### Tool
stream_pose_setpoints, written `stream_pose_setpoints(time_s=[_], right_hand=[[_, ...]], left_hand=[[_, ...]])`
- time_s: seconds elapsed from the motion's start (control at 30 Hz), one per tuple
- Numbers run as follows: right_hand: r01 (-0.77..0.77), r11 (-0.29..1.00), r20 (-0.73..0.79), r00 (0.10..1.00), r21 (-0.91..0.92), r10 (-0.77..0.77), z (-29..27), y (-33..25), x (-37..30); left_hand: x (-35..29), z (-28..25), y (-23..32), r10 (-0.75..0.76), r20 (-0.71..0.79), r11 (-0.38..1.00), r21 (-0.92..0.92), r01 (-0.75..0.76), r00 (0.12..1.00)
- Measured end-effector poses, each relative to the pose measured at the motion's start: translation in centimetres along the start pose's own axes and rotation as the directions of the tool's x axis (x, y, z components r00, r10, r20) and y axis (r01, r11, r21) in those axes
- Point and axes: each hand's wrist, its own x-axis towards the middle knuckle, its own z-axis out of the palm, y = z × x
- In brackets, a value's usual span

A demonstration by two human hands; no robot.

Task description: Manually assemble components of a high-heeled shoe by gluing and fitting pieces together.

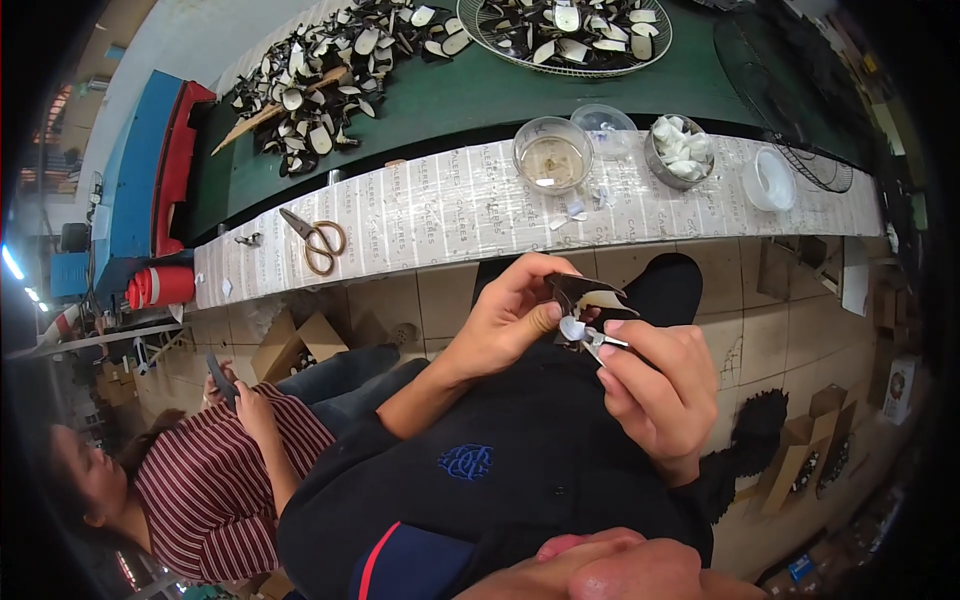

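Note:
Above my lap, my left hand is closed on a dark shoe upper with a pale lining, pinched between thumb and fingers. My right hand grips a small silvery metal tool, its exact kind partly hidden by the fingers. The tool's tip meets a small white piece at the upper's lower edge, beside my left thumb. I cannot tell whether the white piece is fixed to the upper.
On the covered table strip lie scissors, a tub of liquid, a metal bowl with white wads and a white cup. Behind are piled shoe uppers and a filled wire basket. A co-worker sits left.

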Motion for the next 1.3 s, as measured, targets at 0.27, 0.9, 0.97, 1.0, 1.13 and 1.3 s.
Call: stream_pose_setpoints(time_s=[0.27, 0.9, 0.97, 1.0, 1.13, 1.3], right_hand=[[-0.200, 0.891, -0.272, 0.904, 0.408, 0.328, 0.4, 1.5, -1.8], [-0.220, 0.961, -0.275, 0.926, 0.166, 0.259, 0.5, 3.7, -2.6], [-0.221, 0.958, -0.271, 0.926, 0.181, 0.265, 0.4, 3.8, -2.7], [-0.224, 0.960, -0.268, 0.926, 0.170, 0.264, 0.5, 3.9, -2.7], [-0.230, 0.971, -0.281, 0.930, 0.064, 0.238, 0.4, 4.0, -2.4], [-0.265, 0.964, -0.321, 0.916, -0.029, 0.242, 0.6, 4.3, -2.4]], left_hand=[[0.2, 0.3, 0.5, -0.114, -0.029, 0.993, -0.032, 0.113, 0.993], [2.0, 2.4, 0.0, -0.234, 0.012, 0.971, -0.053, 0.234, 0.972], [2.2, 2.6, 0.1, -0.240, 0.012, 0.970, -0.045, 0.241, 0.971], [2.2, 2.6, 0.2, -0.243, 0.008, 0.969, -0.037, 0.243, 0.970], [2.4, 2.6, 0.2, -0.258, 0.005, 0.965, -0.038, 0.258, 0.966], [2.5, 2.5, -0.1, -0.247, 0.005, 0.967, -0.065, 0.247, 0.969]])
